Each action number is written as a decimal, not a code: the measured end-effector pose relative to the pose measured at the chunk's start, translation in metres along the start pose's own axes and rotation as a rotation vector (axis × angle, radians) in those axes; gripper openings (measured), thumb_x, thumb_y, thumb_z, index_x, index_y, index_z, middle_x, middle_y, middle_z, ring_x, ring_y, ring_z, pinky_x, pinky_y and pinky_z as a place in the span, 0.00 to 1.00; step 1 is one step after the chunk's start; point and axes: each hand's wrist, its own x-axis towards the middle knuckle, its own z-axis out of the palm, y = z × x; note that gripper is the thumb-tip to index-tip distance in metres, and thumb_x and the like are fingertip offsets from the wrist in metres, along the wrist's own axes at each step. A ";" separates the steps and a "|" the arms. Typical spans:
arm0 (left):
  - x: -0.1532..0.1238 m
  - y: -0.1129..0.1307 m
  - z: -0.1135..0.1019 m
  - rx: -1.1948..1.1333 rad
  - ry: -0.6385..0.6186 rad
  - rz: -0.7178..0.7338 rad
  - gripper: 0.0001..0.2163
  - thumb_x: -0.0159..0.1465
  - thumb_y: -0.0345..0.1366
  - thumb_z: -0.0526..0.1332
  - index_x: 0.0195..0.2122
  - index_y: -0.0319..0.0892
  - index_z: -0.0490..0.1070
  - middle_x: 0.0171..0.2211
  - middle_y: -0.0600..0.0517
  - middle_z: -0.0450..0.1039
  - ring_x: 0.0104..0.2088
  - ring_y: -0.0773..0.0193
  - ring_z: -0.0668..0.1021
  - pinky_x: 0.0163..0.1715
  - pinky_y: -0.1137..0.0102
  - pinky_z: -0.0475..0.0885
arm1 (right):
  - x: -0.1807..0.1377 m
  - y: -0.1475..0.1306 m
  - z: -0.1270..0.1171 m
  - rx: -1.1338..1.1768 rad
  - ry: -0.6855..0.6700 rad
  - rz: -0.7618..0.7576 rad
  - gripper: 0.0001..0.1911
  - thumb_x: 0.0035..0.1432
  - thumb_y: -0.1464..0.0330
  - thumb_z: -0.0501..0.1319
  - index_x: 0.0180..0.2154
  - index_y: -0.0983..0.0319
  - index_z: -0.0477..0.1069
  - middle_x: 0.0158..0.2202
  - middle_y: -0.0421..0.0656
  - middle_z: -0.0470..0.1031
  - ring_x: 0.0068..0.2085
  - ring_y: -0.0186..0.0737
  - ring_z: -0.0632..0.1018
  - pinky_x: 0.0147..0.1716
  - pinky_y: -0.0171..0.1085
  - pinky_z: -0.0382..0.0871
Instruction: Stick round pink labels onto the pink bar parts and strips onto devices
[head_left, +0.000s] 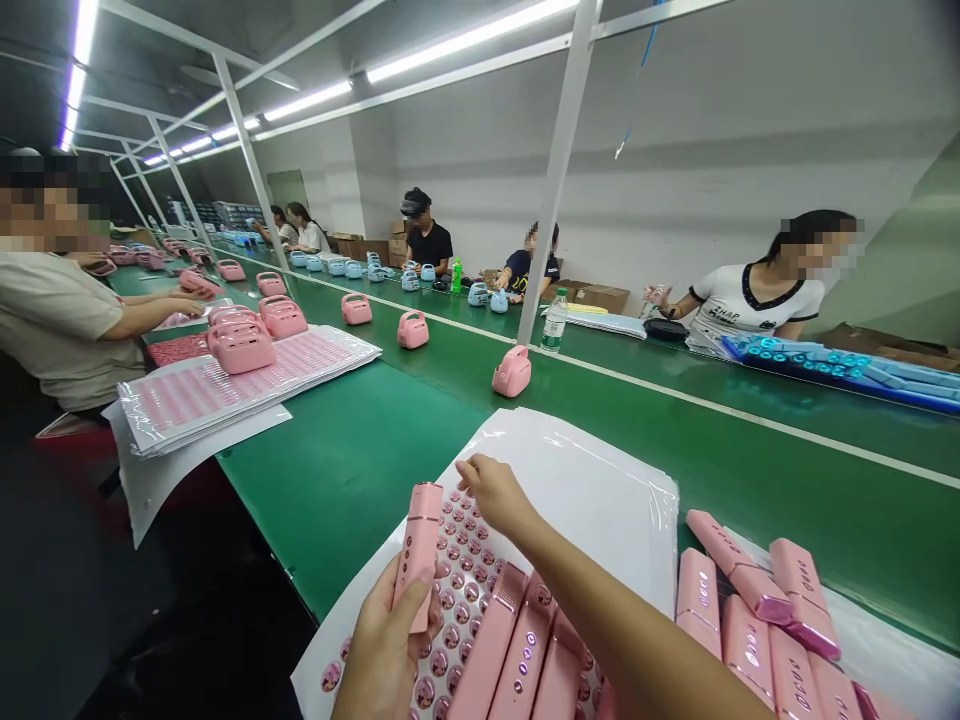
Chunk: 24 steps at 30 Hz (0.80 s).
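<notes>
Clamping a slender, glossy pink plastic bar with a row of small round buttons (421, 540), the left grip (390, 632) holds it nearly upright, thumb across its lower front. To the right of that grip and slightly farther off, the right grip (496, 492) hangs over a white sheet of round pink stickers (448, 601), fingers curled; whether they pinch anything cannot be told. Nearer than the right grip, similar pink bars (486, 640) lie upon the sheet. Beyond it, a pink handled case (512, 374) stands on the green bench (352, 450).
</notes>
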 end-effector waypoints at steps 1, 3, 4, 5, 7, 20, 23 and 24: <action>-0.001 0.000 -0.002 -0.035 0.003 -0.005 0.18 0.53 0.41 0.67 0.41 0.37 0.69 0.23 0.54 0.67 0.23 0.70 0.66 0.21 0.77 0.63 | 0.006 0.007 0.000 -0.055 0.054 -0.004 0.12 0.64 0.63 0.54 0.40 0.66 0.68 0.34 0.42 0.74 0.34 0.37 0.76 0.35 0.42 0.73; -0.004 0.000 -0.008 -0.091 -0.019 -0.019 0.17 0.54 0.41 0.66 0.40 0.37 0.70 0.28 0.50 0.71 0.24 0.69 0.67 0.21 0.76 0.64 | 0.014 0.021 0.000 -0.137 0.117 -0.016 0.13 0.61 0.67 0.59 0.46 0.65 0.66 0.37 0.42 0.73 0.37 0.39 0.75 0.39 0.44 0.71; -0.006 0.000 -0.011 -0.100 -0.031 -0.019 0.16 0.54 0.42 0.66 0.39 0.37 0.71 0.29 0.49 0.72 0.23 0.69 0.67 0.19 0.76 0.64 | 0.015 0.026 -0.001 -0.162 0.125 -0.021 0.14 0.60 0.68 0.59 0.48 0.65 0.65 0.37 0.42 0.73 0.37 0.39 0.75 0.39 0.44 0.71; -0.008 -0.001 -0.013 -0.098 -0.042 -0.011 0.15 0.55 0.43 0.65 0.38 0.37 0.71 0.28 0.49 0.72 0.22 0.69 0.66 0.18 0.76 0.62 | 0.015 0.030 0.000 -0.178 0.126 -0.024 0.15 0.60 0.69 0.59 0.49 0.65 0.64 0.36 0.41 0.73 0.36 0.39 0.75 0.38 0.44 0.71; -0.010 -0.002 -0.017 -0.087 -0.042 0.015 0.15 0.56 0.46 0.63 0.35 0.38 0.72 0.25 0.50 0.71 0.19 0.71 0.65 0.16 0.77 0.59 | 0.014 0.035 0.001 -0.189 0.132 -0.021 0.16 0.60 0.70 0.59 0.49 0.64 0.64 0.34 0.40 0.72 0.34 0.38 0.75 0.37 0.42 0.72; -0.018 -0.007 -0.005 0.358 0.068 0.152 0.25 0.54 0.53 0.61 0.47 0.43 0.61 0.18 0.58 0.65 0.18 0.66 0.68 0.21 0.72 0.66 | 0.026 0.033 -0.002 0.106 0.128 0.164 0.08 0.60 0.71 0.59 0.42 0.65 0.67 0.33 0.39 0.72 0.30 0.34 0.74 0.31 0.37 0.71; -0.023 -0.009 -0.003 0.389 0.116 0.182 0.27 0.52 0.54 0.63 0.47 0.44 0.61 0.27 0.55 0.69 0.20 0.67 0.67 0.19 0.72 0.64 | 0.004 0.018 -0.015 0.258 0.090 0.094 0.07 0.58 0.75 0.58 0.39 0.64 0.61 0.30 0.38 0.71 0.33 0.36 0.75 0.33 0.37 0.69; -0.026 -0.010 -0.003 0.383 0.124 0.184 0.26 0.52 0.54 0.63 0.47 0.45 0.62 0.31 0.53 0.71 0.20 0.68 0.67 0.19 0.72 0.64 | -0.008 0.010 -0.020 0.310 0.072 0.055 0.09 0.57 0.76 0.57 0.38 0.62 0.58 0.29 0.37 0.71 0.33 0.36 0.75 0.33 0.37 0.68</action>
